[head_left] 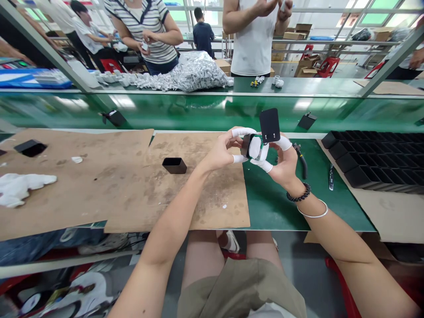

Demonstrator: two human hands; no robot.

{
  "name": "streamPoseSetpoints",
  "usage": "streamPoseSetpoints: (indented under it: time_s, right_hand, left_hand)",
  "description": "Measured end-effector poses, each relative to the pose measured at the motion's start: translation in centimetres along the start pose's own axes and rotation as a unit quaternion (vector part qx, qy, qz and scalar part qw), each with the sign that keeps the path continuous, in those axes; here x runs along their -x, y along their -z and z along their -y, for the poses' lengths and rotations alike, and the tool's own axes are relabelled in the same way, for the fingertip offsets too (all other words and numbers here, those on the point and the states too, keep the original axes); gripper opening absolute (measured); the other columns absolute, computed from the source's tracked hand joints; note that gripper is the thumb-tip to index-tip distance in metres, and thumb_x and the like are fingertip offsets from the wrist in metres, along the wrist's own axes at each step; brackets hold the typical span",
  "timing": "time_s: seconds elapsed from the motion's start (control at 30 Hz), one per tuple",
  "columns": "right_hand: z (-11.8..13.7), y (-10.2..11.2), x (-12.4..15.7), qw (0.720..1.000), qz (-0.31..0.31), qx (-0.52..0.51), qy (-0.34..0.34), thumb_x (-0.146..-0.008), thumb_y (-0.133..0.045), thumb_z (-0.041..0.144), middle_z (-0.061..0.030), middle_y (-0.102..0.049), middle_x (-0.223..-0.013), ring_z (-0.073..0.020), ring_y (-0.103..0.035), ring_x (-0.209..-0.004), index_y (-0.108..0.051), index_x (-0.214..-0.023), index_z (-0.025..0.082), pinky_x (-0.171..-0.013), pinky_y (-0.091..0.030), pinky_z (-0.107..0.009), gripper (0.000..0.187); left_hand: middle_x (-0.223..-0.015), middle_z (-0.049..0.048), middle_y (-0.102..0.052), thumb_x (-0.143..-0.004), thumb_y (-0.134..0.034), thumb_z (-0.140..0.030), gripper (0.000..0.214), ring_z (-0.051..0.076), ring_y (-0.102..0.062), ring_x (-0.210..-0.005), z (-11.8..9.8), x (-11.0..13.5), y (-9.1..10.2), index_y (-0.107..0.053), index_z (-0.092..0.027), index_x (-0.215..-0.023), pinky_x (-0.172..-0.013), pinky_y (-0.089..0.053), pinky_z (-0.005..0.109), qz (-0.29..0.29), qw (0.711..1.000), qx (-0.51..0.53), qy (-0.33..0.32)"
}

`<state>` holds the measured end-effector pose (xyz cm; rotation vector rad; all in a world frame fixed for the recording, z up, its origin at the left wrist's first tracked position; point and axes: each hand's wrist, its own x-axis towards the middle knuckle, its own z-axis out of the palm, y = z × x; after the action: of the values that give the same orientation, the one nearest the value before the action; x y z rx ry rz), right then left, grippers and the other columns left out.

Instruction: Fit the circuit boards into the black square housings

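Observation:
My left hand (225, 148), with white finger cots, is closed round a black plastic housing (245, 145) above the cardboard's right edge. In my right hand (281, 159), also in finger cots, is an electronic insert (255, 148) with a white block and green circuit board edges. Its white end faces me at the housing's mouth; how deep it sits inside I cannot tell. A flat black cover plate (270, 125) with two small slots stands up by my right fingertips, joined to the insert as far as I can see. Another open black housing (174, 165) stands on the cardboard to the left.
Rows of black housings (377, 159) stand at the right. Pliers (302, 162) and a small slim tool (331, 176) lie on the green table. A green conveyor belt (198, 110) carries black units behind my hands. Co-workers stand across it, beside a bag of white parts (198, 70).

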<state>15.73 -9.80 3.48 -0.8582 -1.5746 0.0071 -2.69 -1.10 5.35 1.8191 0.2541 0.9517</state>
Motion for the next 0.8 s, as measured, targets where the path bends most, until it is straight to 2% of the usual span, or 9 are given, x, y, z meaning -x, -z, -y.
streamPoseSetpoints:
  time_s: [0.2, 0.3, 0.4, 0.8]
  right_hand:
    - [0.43, 0.22, -0.28, 0.999, 0.018, 0.028, -0.012, -0.075, -0.084, 0.048, -0.0102, -0.069, -0.125, -0.0333, -0.068, -0.112, -0.062, -0.123, 0.027, -0.087, -0.061, -0.051, 0.057]
    - [0.6, 0.2, -0.42, 0.999, 0.017, 0.043, 0.004, -0.078, -0.081, 0.048, -0.0092, -0.071, -0.122, -0.0317, -0.069, -0.11, -0.063, -0.123, 0.028, -0.085, -0.062, -0.049, 0.054]
    - [0.63, 0.16, -0.41, 0.999, 0.013, 0.032, 0.026, -0.078, -0.082, 0.047, -0.0088, -0.07, -0.124, -0.0309, -0.069, -0.11, -0.062, -0.125, 0.028, -0.085, -0.062, -0.048, 0.054]
    - [0.71, 0.04, -0.4, 0.999, 0.011, 0.025, 0.025, -0.077, -0.083, 0.047, -0.0098, -0.07, -0.124, -0.0313, -0.069, -0.111, -0.061, -0.124, 0.027, -0.084, -0.062, -0.047, 0.056]
  left_hand:
    - [-0.125, 0.0047, -0.066, -0.065, -0.082, -0.015, 0.06, 0.016, -0.066, -0.096, 0.08, -0.01, 0.07, -0.068, -0.025, -0.123, -0.095, -0.054, 0.034, -0.003, 1.0, -0.005, -0.002]
    - [-0.122, 0.0043, -0.067, -0.065, -0.082, -0.016, 0.059, 0.016, -0.066, -0.095, 0.08, -0.02, 0.07, -0.068, -0.025, -0.121, -0.094, -0.054, 0.033, -0.006, 1.0, -0.003, 0.0]
    - [-0.123, 0.0045, -0.068, -0.065, -0.083, -0.017, 0.057, 0.017, -0.066, -0.095, 0.07, -0.03, 0.06, -0.069, -0.024, -0.12, -0.093, -0.054, 0.033, -0.006, 1.0, 0.0, 0.002]
    - [-0.123, 0.004, -0.068, -0.066, -0.083, -0.018, 0.059, 0.017, -0.066, -0.094, 0.0, 0.08, -0.07, -0.068, -0.025, -0.122, -0.095, -0.055, 0.035, -0.006, 1.0, -0.007, 0.005]
